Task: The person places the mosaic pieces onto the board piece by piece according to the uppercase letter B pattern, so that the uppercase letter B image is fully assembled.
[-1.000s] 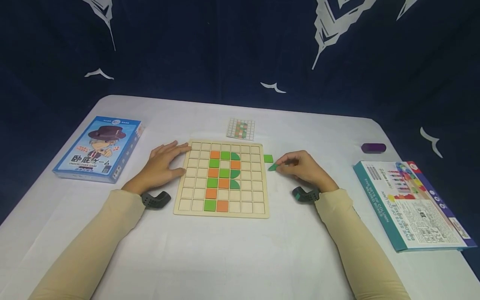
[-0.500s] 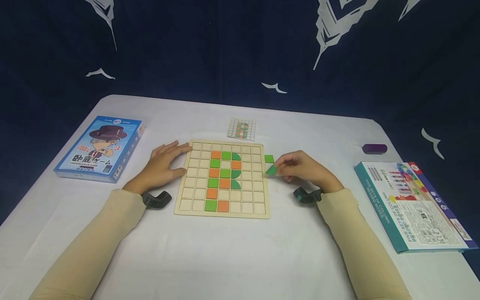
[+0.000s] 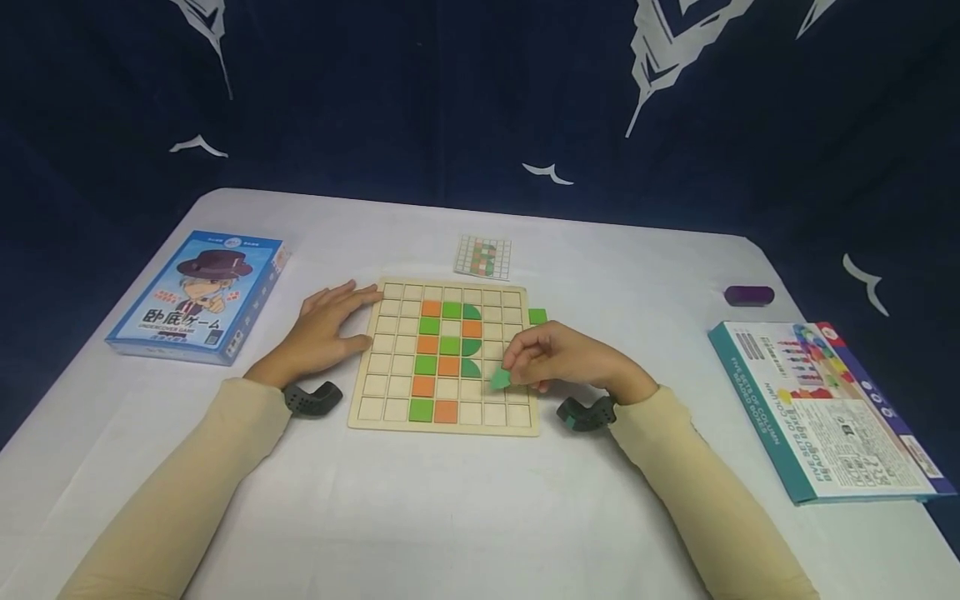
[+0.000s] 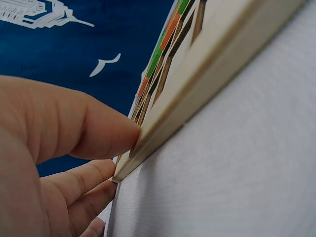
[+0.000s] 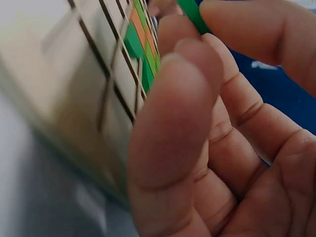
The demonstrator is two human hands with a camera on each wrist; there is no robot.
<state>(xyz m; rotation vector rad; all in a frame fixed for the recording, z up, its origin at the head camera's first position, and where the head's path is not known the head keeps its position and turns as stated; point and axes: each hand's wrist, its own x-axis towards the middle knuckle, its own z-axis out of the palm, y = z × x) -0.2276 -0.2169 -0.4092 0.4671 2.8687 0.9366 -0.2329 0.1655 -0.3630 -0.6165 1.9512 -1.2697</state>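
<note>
A wooden grid board (image 3: pixel 375 387) lies mid-table, with orange and green square tiles and several dark green quarter-round tiles set in its cells. My left hand (image 3: pixel 318 329) rests at its left edge; in the left wrist view the thumb (image 4: pixel 111 131) touches the rim and the fingers lie along the side. My right hand (image 3: pixel 558 358) is over the board's right part, pinching a green tile (image 3: pixel 500 380) between thumb and fingertips. The right wrist view shows that tile's edge (image 5: pixel 193 16) at the top. A light green square tile (image 3: pixel 537 316) lies just beyond the board's right edge.
A small printed pattern card (image 3: pixel 483 257) lies behind the board. A blue game box (image 3: pixel 198 300) stands left, and a teal and white box (image 3: pixel 828 412) lies right. Near the right box is a purple oblong object (image 3: pixel 748 296). A dark patterned cloth (image 3: pixel 375 100) hangs behind the table.
My right hand has moved left and nearer, carrying the green tile from beside the board to over its right-hand cells. The left hand has stayed at the board's edge.
</note>
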